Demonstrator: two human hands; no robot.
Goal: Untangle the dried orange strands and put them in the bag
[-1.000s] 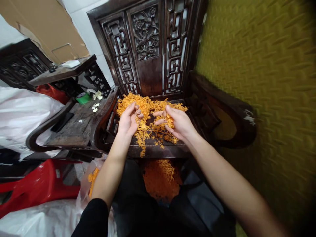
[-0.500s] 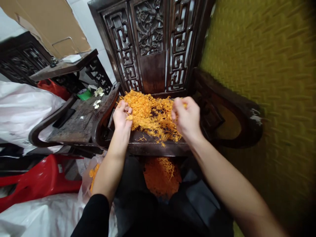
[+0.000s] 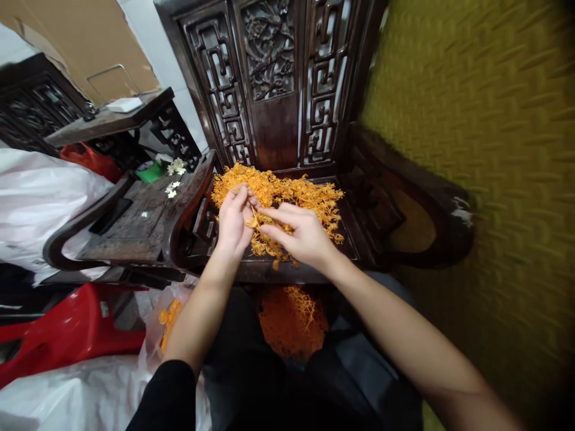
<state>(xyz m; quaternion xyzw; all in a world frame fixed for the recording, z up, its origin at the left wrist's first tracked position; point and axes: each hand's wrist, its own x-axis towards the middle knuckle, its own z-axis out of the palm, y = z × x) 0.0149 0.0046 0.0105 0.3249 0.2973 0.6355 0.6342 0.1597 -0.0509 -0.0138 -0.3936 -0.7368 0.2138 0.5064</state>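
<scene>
A heap of orange branching sprigs (image 3: 309, 194), thin like plastic flower stems, covers much of the dark carved chair's seat (image 3: 348, 239). Over the front of this heap my two hands almost meet. My left hand (image 3: 236, 218) is turned partly palm up, its fingers curled round the end of an orange sprig (image 3: 254, 220). From the right, my right hand (image 3: 300, 233) reaches to the same sprig with thumb and forefinger closed near it. Exactly what lies between those fingertips is too small to make out.
An orange-filled container (image 3: 291, 326) stands below between my knees. At left are a clear bag with orange pieces (image 3: 168, 320), a red plastic stool (image 3: 85, 326), white sacks (image 3: 40, 203) and a second wooden chair holding green tape (image 3: 150, 172). A yellow textured surface (image 3: 485, 120) rises at right.
My right hand has moved left and down from the heap's right side to meet my left hand. My left hand has shifted slightly right, and the sprigs between them have come to rest.
</scene>
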